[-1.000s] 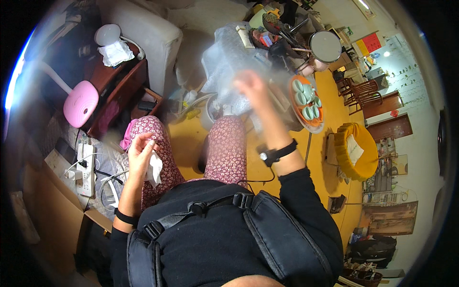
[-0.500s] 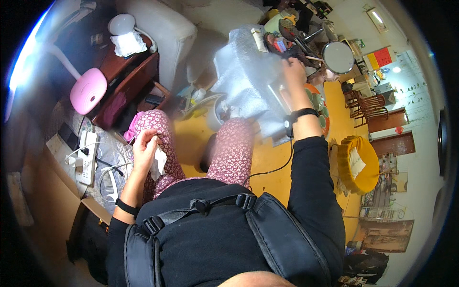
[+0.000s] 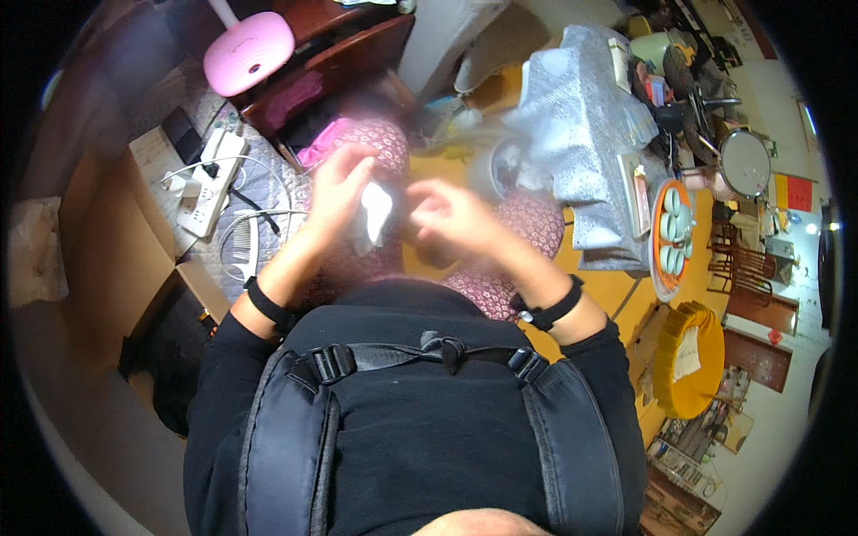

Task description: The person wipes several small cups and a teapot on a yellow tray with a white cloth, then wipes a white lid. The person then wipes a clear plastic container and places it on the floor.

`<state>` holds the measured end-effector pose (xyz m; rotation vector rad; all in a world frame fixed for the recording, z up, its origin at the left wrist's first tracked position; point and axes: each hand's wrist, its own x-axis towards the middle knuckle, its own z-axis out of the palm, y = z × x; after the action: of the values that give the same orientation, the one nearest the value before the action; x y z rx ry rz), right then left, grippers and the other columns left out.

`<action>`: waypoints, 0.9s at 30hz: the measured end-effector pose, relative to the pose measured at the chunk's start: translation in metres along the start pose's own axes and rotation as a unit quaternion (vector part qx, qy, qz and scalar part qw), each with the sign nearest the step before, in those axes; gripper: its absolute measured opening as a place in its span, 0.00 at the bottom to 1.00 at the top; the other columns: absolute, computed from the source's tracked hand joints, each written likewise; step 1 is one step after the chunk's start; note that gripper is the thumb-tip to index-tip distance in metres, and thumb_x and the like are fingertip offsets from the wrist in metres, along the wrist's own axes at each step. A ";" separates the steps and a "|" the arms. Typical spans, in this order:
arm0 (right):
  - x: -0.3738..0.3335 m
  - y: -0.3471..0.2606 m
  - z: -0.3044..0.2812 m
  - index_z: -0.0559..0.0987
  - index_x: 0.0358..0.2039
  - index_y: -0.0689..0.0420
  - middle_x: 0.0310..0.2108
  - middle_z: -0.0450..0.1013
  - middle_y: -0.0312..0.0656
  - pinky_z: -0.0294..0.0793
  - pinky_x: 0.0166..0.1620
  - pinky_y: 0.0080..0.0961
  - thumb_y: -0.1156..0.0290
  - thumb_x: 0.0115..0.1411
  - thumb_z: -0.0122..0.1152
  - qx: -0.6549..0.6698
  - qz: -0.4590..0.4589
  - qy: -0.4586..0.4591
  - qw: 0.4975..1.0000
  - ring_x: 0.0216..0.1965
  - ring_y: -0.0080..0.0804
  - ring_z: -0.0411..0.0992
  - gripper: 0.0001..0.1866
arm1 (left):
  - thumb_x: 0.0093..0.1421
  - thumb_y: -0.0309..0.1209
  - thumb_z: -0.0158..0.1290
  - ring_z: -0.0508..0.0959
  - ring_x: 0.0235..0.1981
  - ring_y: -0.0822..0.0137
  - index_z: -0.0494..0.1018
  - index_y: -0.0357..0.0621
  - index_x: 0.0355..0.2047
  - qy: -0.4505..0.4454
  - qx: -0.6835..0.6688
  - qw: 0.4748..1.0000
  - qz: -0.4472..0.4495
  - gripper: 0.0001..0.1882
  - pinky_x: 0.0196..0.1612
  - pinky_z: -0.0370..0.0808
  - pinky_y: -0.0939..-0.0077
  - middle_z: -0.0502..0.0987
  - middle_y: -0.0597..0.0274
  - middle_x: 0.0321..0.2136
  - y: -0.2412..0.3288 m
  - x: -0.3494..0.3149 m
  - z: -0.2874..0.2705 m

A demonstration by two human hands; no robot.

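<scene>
A crumpled white tissue (image 3: 375, 214) hangs from the fingers of my left hand (image 3: 336, 195), which is closed on it above my left thigh. My right hand (image 3: 454, 217) is just to the right of the tissue, apart from it, with its fingers curled toward it. Motion smears those fingers, so I cannot see whether they hold anything. Below and between the hands are my patterned pink trousers (image 3: 523, 219). A whitish bin (image 3: 487, 170) with crumpled white paper inside stands beyond my right knee.
At the right, a table under a bubbly plastic cover (image 3: 572, 116) bears a mirror (image 3: 744, 164) and clutter. Beside it is an orange tray (image 3: 660, 241) of pale green cups. A yellow-covered stool (image 3: 666, 371) stands nearer. Left lie a power strip (image 3: 213, 183), cables and a white comb (image 3: 239, 246).
My right hand has come back from the cluttered table to beside my left hand. The left hand still holds the tissue and is raised a little. The whole view has turned leftward.
</scene>
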<state>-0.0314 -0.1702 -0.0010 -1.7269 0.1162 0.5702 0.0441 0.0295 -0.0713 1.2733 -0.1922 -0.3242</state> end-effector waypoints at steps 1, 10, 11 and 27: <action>0.010 0.004 0.020 0.71 0.52 0.60 0.33 0.76 0.38 0.74 0.33 0.19 0.67 0.59 0.61 0.066 0.030 -0.016 0.997 0.30 0.21 0.74 0.22 | 0.66 0.28 0.49 0.76 0.34 0.76 0.72 0.41 0.43 0.019 0.006 1.000 -0.007 0.08 0.39 0.72 0.84 0.77 0.65 0.33 0.005 -0.002 0.005; 0.043 0.009 0.029 0.73 0.43 0.57 0.36 0.74 0.37 0.74 0.32 0.18 0.74 0.59 0.53 0.262 -0.018 0.120 0.957 0.31 0.21 0.73 0.11 | 0.59 0.33 0.49 0.67 0.56 0.49 0.68 0.37 0.54 -0.049 0.270 0.930 0.245 0.24 0.60 0.61 0.59 0.70 0.45 0.52 0.028 -0.021 0.029; 0.042 0.008 0.024 0.73 0.42 0.57 0.35 0.73 0.36 0.74 0.31 0.18 0.75 0.59 0.53 0.267 -0.043 0.116 0.956 0.31 0.20 0.73 0.10 | 0.59 0.34 0.49 0.67 0.56 0.49 0.67 0.37 0.55 -0.067 0.271 0.925 0.259 0.24 0.61 0.60 0.59 0.70 0.45 0.53 0.028 -0.021 0.030; -0.054 -0.069 -0.239 0.73 0.54 0.47 0.52 0.70 0.40 0.69 0.53 0.37 0.82 0.53 0.49 -0.604 -0.018 0.468 0.645 0.54 0.44 0.68 0.26 | 0.56 0.18 0.48 0.76 0.40 0.64 0.74 0.36 0.39 -0.019 0.244 0.946 0.214 0.11 0.45 0.71 0.75 0.75 0.57 0.36 -0.006 -0.011 -0.010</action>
<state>0.0213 -0.3915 0.1138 -3.2032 0.5175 -0.5645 0.0363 0.0407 -0.0797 1.6688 -0.6012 0.0844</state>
